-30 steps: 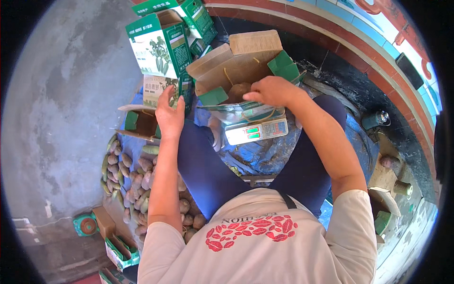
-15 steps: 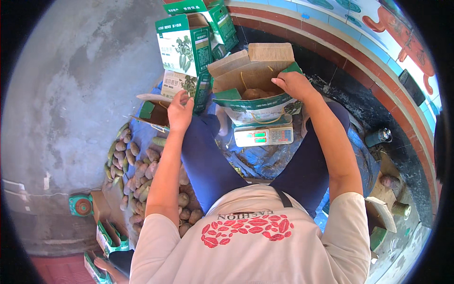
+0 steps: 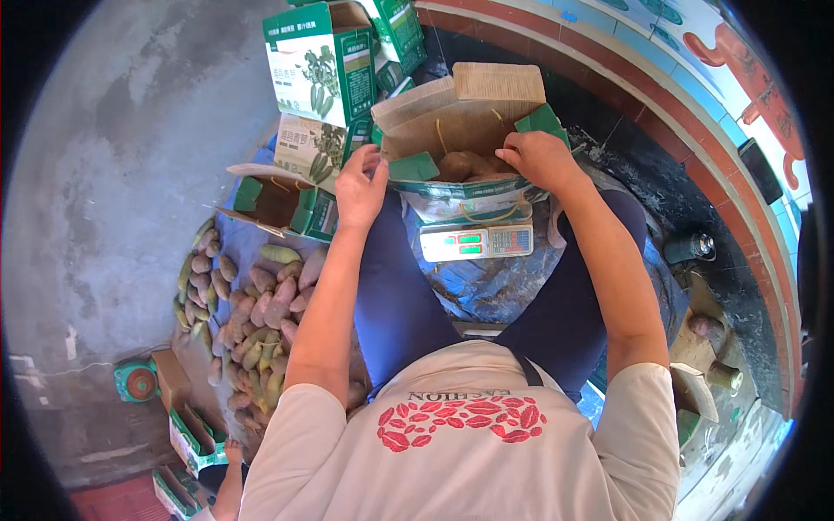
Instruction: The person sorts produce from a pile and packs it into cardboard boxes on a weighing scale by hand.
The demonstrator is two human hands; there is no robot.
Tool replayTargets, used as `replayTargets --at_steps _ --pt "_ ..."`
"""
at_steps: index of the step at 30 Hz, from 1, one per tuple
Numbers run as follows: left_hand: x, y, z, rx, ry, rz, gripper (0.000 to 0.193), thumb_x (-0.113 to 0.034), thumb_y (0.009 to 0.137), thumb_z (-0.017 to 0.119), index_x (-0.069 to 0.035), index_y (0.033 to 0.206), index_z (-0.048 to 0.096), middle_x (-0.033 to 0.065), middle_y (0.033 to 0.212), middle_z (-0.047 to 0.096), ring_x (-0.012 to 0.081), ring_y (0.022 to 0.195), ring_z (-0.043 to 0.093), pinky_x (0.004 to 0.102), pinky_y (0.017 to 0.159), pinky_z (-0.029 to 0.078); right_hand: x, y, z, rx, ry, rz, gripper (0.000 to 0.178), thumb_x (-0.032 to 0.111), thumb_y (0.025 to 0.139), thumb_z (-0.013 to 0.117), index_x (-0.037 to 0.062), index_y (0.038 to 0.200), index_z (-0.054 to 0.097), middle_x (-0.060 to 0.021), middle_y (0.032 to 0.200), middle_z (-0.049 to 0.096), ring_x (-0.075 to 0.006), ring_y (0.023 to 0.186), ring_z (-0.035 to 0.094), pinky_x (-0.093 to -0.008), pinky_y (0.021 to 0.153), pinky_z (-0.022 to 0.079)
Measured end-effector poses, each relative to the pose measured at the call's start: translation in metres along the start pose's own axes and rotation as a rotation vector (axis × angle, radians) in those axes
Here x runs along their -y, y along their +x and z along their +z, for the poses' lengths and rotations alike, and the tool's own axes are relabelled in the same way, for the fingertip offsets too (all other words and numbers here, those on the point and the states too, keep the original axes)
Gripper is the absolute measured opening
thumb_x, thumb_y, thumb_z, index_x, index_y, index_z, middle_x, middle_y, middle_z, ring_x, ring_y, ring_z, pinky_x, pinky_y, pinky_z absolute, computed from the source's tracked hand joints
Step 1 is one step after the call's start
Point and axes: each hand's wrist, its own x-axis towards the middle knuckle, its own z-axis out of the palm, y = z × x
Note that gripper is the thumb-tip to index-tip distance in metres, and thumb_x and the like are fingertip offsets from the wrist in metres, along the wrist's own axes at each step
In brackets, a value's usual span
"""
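A cardboard carton point(image 3: 434, 204), green and white outside and brown inside, stands with its top flaps up in front of me. Several brown root vegetables point(image 3: 465, 165) lie inside. My left hand point(image 3: 360, 189) is at the carton's left edge, fingers curled against it by the green side flap point(image 3: 413, 167). On the right side, my right hand point(image 3: 540, 159) has its thumb inside the rim and its fingers over the edge. Just on my side of the carton is a white electronic scale point(image 3: 476, 242) with lit green displays; whether the carton rests on it is hidden.
Left of my legs lies a pile of purplish and green root vegetables point(image 3: 269, 304). An open carton point(image 3: 276, 201) and stacked cartons point(image 3: 306, 69) stand at the far left. To the right are a dark flask point(image 3: 691, 249) and a tiled wall point(image 3: 695, 95). Another person's hand point(image 3: 233, 451) shows at lower left.
My left hand has moved right, from beside the open carton to the left edge of the filled one. My right hand stays at the right rim, its fingers slightly shifted. The view has shifted a little.
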Motion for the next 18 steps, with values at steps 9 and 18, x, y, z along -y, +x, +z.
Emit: replayTargets --at_steps 9,18 --pt "0.042 -0.022 -0.036 -0.306 -0.306 -0.229 0.026 -0.007 0.090 0.054 0.002 0.114 0.052 0.0100 0.103 0.063 0.0156 0.100 0.058 0.0257 0.088 0.044 0.012 -0.006 -0.016 0.023 -0.004 0.007 0.026 0.032 0.084 0.056 0.0064 0.082 0.061 -0.0152 0.078 0.063 -0.0340 0.077 0.061 -0.0444 0.065 0.047" --pt "0.207 -0.141 -0.009 -0.187 0.119 -0.555 0.023 -0.013 0.076 0.062 -0.006 0.098 0.062 0.0122 0.088 0.065 0.0254 0.083 0.063 0.0337 0.076 0.049 0.022 -0.014 -0.033 0.007 0.033 -0.013 0.020 0.020 0.082 0.062 0.0036 0.092 0.062 -0.0147 0.084 0.063 -0.0334 0.078 0.061 -0.0393 0.066 0.048"
